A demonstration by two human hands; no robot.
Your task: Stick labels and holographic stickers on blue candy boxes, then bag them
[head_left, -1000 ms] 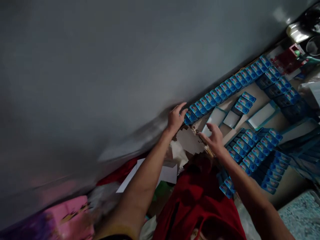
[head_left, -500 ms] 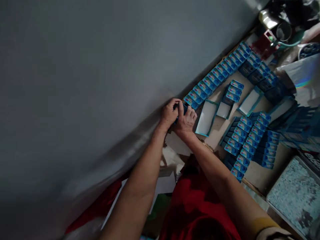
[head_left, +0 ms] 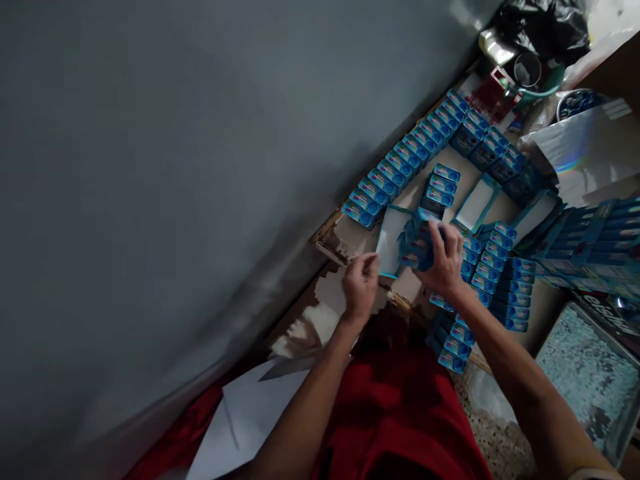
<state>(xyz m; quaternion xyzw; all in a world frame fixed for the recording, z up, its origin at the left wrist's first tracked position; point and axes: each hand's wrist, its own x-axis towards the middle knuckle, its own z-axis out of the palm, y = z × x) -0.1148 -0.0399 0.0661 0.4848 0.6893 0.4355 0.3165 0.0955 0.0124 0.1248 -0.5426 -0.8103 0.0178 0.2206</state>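
My right hand [head_left: 445, 261] grips a small stack of blue printed boxes [head_left: 419, 245], blurred by motion. It holds them over an open carton [head_left: 393, 240] with a white inside. To its left, my left hand [head_left: 361, 287] is closed by the table's front edge, fingertips pinched together; whatever might be in them is hidden. A long row of similar blue boxes [head_left: 397, 167] runs along the wall, past my left hand. Just beyond the held stack stand a few more boxes [head_left: 440, 185].
Another open carton [head_left: 477, 203] lies behind. Several rows of blue boxes [head_left: 490, 270] stand at right, near taller blue stacks [head_left: 590, 247]. A metal tray [head_left: 590, 373] holds pale blue pieces. The grey wall [head_left: 175, 200] borders the left; white sheets [head_left: 250, 413] lie below.
My hands were together around something dark blue at the near end of the wall row. They have parted: the right moved rightward with boxes, the left drew back toward me. The view shifted.
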